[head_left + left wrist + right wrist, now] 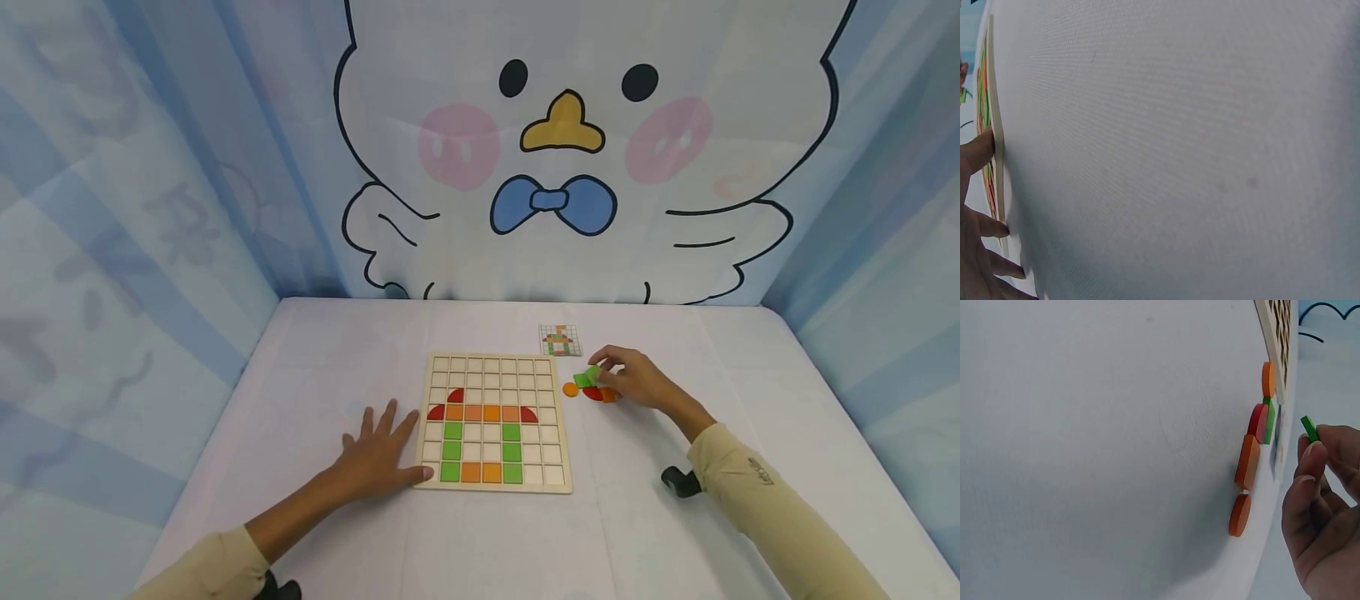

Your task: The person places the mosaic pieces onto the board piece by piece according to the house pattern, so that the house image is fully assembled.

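A wooden grid board lies flat on the table, with green, orange and red pieces set in some of its squares. My left hand is spread at the board's left side, its thumb over the lower left corner. To the right of the board, my right hand pinches a green block between thumb and fingers, raised above the table. Beneath it lie loose pieces: a red half-round piece, an orange block, another green block and orange round pieces, one close to the board.
A small pattern card with a coloured grid picture lies behind the board's right corner. The white table meets a printed curtain at the back, and curtains hang on both sides.
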Demonstrator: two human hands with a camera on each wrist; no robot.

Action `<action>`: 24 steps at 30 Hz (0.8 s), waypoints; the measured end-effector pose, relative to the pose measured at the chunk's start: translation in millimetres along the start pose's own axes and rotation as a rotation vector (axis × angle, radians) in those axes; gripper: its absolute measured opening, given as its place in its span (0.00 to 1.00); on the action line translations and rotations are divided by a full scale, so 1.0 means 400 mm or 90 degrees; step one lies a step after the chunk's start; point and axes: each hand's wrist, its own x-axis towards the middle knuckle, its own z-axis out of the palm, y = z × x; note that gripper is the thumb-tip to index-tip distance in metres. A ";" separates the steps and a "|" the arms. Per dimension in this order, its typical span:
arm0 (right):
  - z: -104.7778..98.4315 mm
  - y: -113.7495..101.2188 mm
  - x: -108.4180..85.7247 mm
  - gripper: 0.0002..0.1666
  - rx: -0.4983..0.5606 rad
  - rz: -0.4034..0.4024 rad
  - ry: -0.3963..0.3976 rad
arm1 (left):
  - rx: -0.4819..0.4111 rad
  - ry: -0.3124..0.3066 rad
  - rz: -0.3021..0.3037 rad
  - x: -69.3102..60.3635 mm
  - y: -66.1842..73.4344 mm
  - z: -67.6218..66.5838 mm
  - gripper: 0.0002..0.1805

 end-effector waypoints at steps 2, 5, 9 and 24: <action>0.006 -0.009 0.000 0.16 0.006 -0.014 -0.002 | -0.001 0.000 0.002 0.000 0.000 0.000 0.54; 0.017 -0.025 0.001 0.14 0.008 -0.036 -0.005 | -0.001 0.001 0.004 0.000 -0.002 0.001 0.54; 0.033 -0.047 0.006 0.13 0.029 -0.050 -0.015 | -0.001 0.001 0.004 0.001 -0.004 0.003 0.54; 0.094 -0.124 0.031 0.19 0.104 -0.091 -0.079 | 0.001 0.002 0.000 -0.002 0.002 -0.002 0.53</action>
